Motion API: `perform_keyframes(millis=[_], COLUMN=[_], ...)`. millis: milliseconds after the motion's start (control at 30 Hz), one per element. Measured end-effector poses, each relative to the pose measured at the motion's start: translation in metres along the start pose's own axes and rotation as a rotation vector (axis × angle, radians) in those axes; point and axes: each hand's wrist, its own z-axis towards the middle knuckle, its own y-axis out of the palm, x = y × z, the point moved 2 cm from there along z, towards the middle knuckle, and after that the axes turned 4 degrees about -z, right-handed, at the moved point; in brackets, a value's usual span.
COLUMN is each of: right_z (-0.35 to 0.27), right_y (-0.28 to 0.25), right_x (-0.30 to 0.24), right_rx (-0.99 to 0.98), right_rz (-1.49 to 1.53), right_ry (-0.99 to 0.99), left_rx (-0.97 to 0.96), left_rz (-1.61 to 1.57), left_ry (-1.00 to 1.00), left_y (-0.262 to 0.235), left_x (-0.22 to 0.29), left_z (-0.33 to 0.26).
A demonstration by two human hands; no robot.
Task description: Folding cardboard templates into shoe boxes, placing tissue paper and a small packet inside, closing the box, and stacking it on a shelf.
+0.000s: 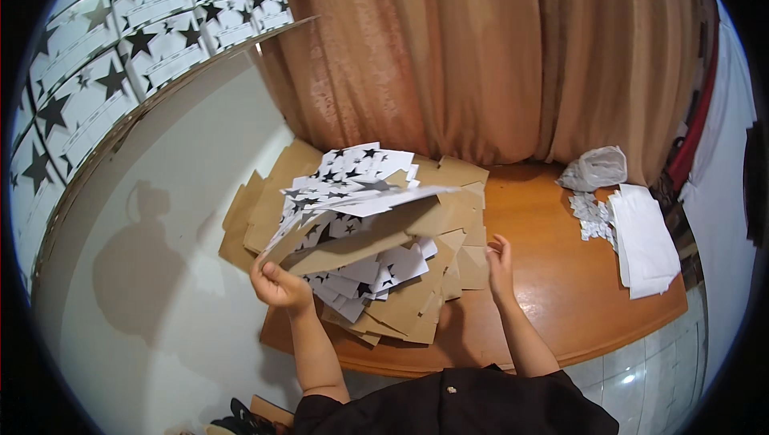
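Gripping bent cardboard sheet (pixel 360 249) by left end in left hand (pixel 280 284), above star-printed cards (pixel 404 267); right hand (pixel 501 271) empty, fingers loose; could sag or scatter cards from one-sided support

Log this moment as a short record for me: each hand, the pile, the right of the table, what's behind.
Left hand: gripping the left end of a bent card, brown on one side
Right hand: holding nothing, by the right edge of the pile; contact unclear
Pile: overlapping pieces, some brown, some white with black stars
Table, right: translucent bag, white scraps, white sheets
Behind: brown curtain
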Motion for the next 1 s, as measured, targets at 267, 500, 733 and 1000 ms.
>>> perform_keyframes(millis=[267, 500, 733, 1000], right_z=[-0.039, -0.066, -0.061, -0.035], right_y=[-0.052, -0.115, -0.22, -0.329], right_x=[-0.024, 0.003, -0.011, 0.053], right_rx=[-0.203, -0.091, 0.215, 0.558], right_rz=[0.207, 0.631, 0.162, 0.534], right_ry=[-0.038, 0.014, 0.196, 0.06], left_rx=[0.217, 0.132, -0.122, -0.137], left_rz=[-0.112, -0.398, -0.734, -0.947], left_ry=[-0.139, -0.408, -0.767, -1.151], left_y=[0.035, 0.098, 0.14, 0.154], left_x=[0.036, 0.093, 0.158, 0.217], left_z=[-0.019, -0.056, -0.139, -0.202])
